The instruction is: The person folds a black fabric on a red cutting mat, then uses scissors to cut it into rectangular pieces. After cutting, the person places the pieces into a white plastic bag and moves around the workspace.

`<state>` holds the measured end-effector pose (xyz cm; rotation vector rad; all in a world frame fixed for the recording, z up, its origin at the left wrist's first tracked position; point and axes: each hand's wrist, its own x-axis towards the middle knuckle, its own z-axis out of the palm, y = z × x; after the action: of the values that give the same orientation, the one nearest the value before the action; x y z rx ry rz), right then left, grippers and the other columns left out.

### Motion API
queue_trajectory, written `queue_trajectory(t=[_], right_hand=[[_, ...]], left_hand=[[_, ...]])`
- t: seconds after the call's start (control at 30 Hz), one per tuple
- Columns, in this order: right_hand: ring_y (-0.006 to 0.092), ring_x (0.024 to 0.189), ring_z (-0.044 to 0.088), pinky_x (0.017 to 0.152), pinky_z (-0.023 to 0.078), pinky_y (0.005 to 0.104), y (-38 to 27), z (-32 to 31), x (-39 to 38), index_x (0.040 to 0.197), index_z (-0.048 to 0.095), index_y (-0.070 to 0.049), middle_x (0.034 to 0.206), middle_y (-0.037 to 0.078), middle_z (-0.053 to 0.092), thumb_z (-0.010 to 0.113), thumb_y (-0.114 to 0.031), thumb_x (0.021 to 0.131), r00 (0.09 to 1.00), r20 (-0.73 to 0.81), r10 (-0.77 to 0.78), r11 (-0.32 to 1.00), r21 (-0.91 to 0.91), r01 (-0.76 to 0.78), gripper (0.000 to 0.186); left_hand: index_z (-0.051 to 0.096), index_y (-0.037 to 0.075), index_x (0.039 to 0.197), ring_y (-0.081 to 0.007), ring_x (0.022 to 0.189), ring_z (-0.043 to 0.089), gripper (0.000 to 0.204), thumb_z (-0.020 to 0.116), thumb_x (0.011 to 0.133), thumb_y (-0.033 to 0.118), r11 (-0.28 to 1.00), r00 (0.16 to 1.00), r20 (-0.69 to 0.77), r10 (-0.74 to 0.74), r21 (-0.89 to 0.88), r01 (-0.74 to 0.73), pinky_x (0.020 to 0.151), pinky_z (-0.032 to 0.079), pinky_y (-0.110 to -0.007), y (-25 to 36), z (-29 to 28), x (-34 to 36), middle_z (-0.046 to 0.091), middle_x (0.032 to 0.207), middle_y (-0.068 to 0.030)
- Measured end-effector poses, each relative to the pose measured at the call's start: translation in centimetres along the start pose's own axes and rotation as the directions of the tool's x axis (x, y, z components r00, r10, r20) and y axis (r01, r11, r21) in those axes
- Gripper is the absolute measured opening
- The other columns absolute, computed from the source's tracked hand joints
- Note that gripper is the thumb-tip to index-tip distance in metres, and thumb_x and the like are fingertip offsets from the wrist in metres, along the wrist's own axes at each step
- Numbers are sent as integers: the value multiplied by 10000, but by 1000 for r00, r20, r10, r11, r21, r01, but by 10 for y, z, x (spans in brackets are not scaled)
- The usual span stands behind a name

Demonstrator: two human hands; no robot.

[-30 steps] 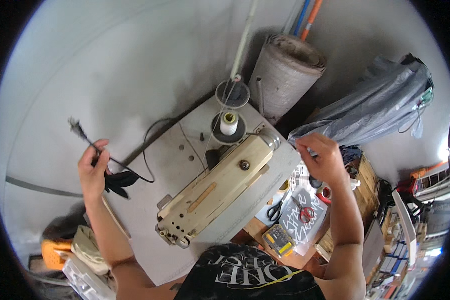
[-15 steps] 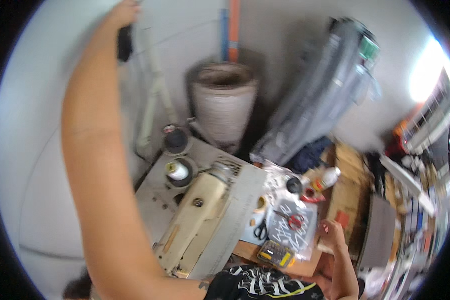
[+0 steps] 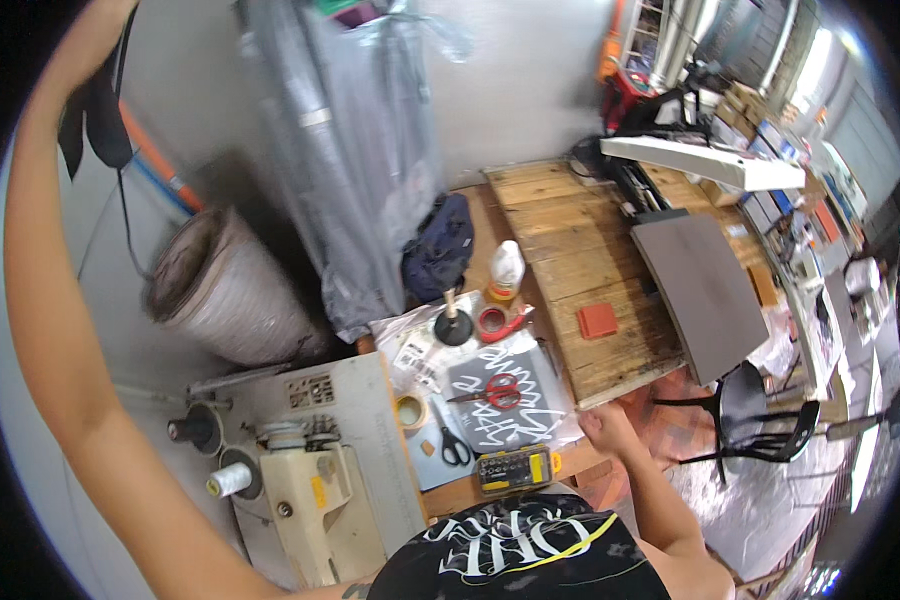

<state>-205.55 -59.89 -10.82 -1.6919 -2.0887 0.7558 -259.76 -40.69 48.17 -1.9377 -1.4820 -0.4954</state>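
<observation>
My left hand [image 3: 95, 38] is raised at the upper left edge, partly cut off, its fingers closed on a black strap-like thing [image 3: 106, 125] with a thin cord hanging down. My right hand [image 3: 610, 430] is a closed fist with nothing showing in it, beside the near corner of a plank table. Left of that fist, red-handled scissors [image 3: 502, 392] lie on a grey plastic mailer bag [image 3: 532, 408] with white lettering. Black scissors [image 3: 456, 449] and a roll of tape [image 3: 409, 411] are close by. A case of screwdriver bits [image 3: 515, 470] sits near my shirt.
A cream sewing machine [image 3: 310, 500] with thread spools [image 3: 230, 480] stands at lower left. Behind it are a tall rolled bin [image 3: 230, 290] and a grey plastic-wrapped bundle [image 3: 340, 160]. On the plank table [image 3: 540, 230] lies a red square [image 3: 597, 320]; a heat-press-like board [image 3: 700, 290] and black chair [image 3: 750, 410] are right.
My view has swung to the right, so the sewing machine and bin sit further left and the plank table shows more. My left arm stays raised with the black thing; my right fist stays closed.
</observation>
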Motion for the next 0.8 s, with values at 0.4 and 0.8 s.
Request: queue_trajectory(t=[0.4, 0.8], right_hand=[[246, 1254, 561, 1069, 426, 430, -67, -174, 246, 1506, 406, -48, 1465, 120, 507, 374, -607, 1039, 925, -232, -303, 115, 954, 277, 729], [394, 1241, 597, 1037, 493, 479, -131, -230, 275, 1187, 592, 23, 1257, 227, 638, 409, -405, 1089, 637, -336, -693, -243, 942, 233, 476]], left_hand=[[715, -8, 887, -343, 841, 748, 204, 653, 797, 165, 890, 977, 127, 170, -446, -97, 716, 604, -433, 403, 205, -8, 723, 874, -242], [739, 115, 969, -374, 991, 677, 166, 623, 855, 146, 884, 782, 466, -414, 0, 468, 861, 551, -492, 300, 249, -152, 665, 1079, -167]])
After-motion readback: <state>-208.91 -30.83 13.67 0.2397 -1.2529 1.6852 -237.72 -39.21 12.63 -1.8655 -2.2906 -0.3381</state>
